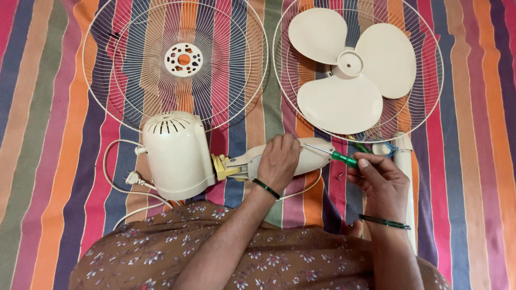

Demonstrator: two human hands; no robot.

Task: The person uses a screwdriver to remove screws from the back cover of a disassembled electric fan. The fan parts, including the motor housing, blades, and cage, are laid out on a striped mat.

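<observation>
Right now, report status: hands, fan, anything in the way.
Left hand pressing down on fan neck. Right hand holds green screwdriver, tip at the neck. Blade lying in a grille beyond; loose screws beside right hand.

The scene is lit evenly and brightly by soft, diffuse light; no single source can be made out. Only faint, short shadows are cast beneath the fan motor housing (pixel 177 156) and the fan blade (pixel 349 70) onto the striped cloth (pixel 43 134). No glare is seen on the cream plastic. Focus is held sharp throughout, with slight softness and mild bending toward the corners.
</observation>
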